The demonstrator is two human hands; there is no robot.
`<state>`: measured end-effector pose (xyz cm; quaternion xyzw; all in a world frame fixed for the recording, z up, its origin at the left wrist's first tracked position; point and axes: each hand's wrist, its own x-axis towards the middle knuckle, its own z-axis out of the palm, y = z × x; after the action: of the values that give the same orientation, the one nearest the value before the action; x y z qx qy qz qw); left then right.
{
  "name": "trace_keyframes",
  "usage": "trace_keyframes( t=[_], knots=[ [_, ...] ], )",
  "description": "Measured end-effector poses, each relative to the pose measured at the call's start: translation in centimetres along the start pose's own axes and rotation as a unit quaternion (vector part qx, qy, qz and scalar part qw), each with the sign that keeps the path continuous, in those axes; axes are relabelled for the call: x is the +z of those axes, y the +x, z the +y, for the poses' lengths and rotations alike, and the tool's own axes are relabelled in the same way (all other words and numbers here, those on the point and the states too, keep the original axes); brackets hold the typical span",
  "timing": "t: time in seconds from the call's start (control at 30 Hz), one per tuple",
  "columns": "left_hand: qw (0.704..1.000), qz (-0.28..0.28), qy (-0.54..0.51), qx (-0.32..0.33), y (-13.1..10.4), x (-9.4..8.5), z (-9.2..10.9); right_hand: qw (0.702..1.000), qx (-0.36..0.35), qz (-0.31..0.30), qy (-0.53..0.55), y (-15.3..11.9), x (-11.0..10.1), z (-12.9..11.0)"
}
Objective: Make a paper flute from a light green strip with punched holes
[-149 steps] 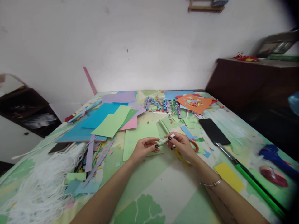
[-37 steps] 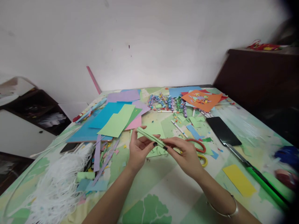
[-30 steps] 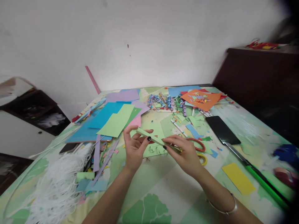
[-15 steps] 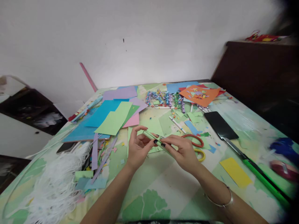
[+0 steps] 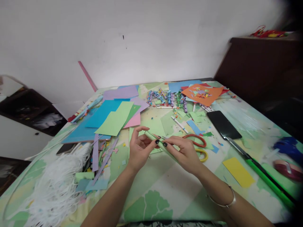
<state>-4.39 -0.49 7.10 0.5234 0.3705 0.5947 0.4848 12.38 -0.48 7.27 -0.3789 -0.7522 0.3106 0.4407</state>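
Note:
A narrow roll of light green paper (image 5: pixel 151 136) is pinched between my two hands above the middle of the table. My left hand (image 5: pixel 140 146) grips its upper left part, thumb in front and index finger raised and curled. Thumb and fingers of my right hand (image 5: pixel 183 152) press the roll at its middle and lower right, partly hiding it. Just beyond my right hand lie scissors with red and yellow handles (image 5: pixel 200 155), their blades mostly covered. Under and behind my hands is a flat light green sheet (image 5: pixel 155 126).
Coloured sheets (image 5: pixel 115 123) and a tangle of white string (image 5: pixel 55 186) are on the left. Small curled paper rolls (image 5: pixel 169 98) lie at the back, near an orange sheet (image 5: pixel 204 94). To the right are a black phone (image 5: pixel 222 124), a green-handled cutter (image 5: pixel 265 176) and yellow paper (image 5: pixel 238 172).
Both hands stay in nearly the same place. The green paper between them now looks more smoothly rolled, with its seam turned. The view has shifted slightly.

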Motion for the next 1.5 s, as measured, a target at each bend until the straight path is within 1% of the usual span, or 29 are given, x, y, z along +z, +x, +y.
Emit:
trace_keyframes(
  t=[0.27, 0.47, 0.57, 0.63, 0.67, 0.7, 0.73, 0.8, 0.83, 0.9, 0.93, 1.0, 1.1, 1.17, 1.2, 1.3, 1.37, 1.43, 1.5],
  knots=[
    [1.0, -0.002, 0.008, -0.02, -0.3, 0.1, -0.2, 1.0, 0.025, 0.004, -0.015, 0.1, 0.2, 0.1],
    [0.999, -0.024, 0.016, -0.038, -0.2, 0.1, -0.5, 0.999, 0.047, -0.02, 0.012, 0.0, 0.6, 0.1],
    [0.999, -0.031, -0.002, -0.042, -0.1, 0.2, -0.6, 0.998, 0.048, -0.038, 0.02, 0.2, 0.2, 0.2],
    [0.999, -0.014, -0.006, -0.045, 0.0, 0.2, -0.6, 0.996, 0.064, -0.056, -0.007, 0.4, -0.9, 0.7],
    [0.999, 0.004, -0.007, -0.048, 0.1, 0.1, -0.5, 0.994, 0.08, -0.059, -0.042, 0.4, -1.7, 1.2],
    [0.998, 0.024, -0.009, -0.052, 0.2, 0.0, -0.5, 0.988, 0.099, -0.06, -0.1, 0.3, -2.6, 1.9],
    [0.997, 0.043, -0.016, -0.058, 0.3, -0.1, -0.4, 0.976, 0.119, -0.052, -0.173, 0.1, -3.6, 2.6],
    [0.994, 0.07, -0.039, -0.073, 0.7, -0.4, -0.3, 0.94, 0.165, -0.075, -0.288, -0.5, -5.5, 4.4],
    [0.992, 0.077, -0.056, -0.08, 0.8, -0.6, -0.3, 0.924, 0.181, -0.098, -0.323, -1.0, -6.4, 5.3],
    [0.987, 0.09, -0.095, -0.092, 1.2, -0.9, -0.3, 0.905, 0.191, -0.14, -0.353, -1.7, -7.6, 6.6],
    [0.983, 0.099, -0.118, -0.099, 1.4, -1.1, -0.4, 0.905, 0.187, -0.149, -0.353, -2.1, -7.9, 7.1],
    [0.972, 0.121, -0.164, -0.121, 1.7, -1.3, -0.8, 0.917, 0.17, -0.152, -0.328, -2.4, -8.1, 7.5],
    [0.947, 0.146, -0.22, -0.18, 2.0, -1.6, -1.5, 0.931, 0.153, -0.145, -0.299, -2.3, -7.9, 7.5],
    [0.934, 0.148, -0.242, -0.215, 2.1, -1.7, -1.9, 0.93, 0.155, -0.142, -0.302, -2.1, -7.8, 7.3],
    [0.932, 0.145, -0.247, -0.221, 2.2, -1.8, -2.0, 0.929, 0.158, -0.139, -0.304, -2.0, -7.8, 7.3],
    [0.941, 0.126, -0.236, -0.21, 2.3, -2.0, -2.1, 0.928, 0.164, -0.124, -0.31, -2.0, -8.2, 7.3],
    [0.949, 0.116, -0.217, -0.196, 2.3, -2.2, -1.9, 0.929, 0.183, -0.114, -0.301, -2.1, -8.9, 7.4],
    [0.957, 0.111, -0.199, -0.179, 2.3, -2.4, -1.7, 0.932, 0.219, -0.099, -0.271, -2.3, -9.6, 7.4],
    [0.964, 0.111, -0.181, -0.161, 2.3, -2.4, -1.6, 0.941, 0.258, -0.079, -0.205, -2.4, -10.0, 7.1]
  ],
)
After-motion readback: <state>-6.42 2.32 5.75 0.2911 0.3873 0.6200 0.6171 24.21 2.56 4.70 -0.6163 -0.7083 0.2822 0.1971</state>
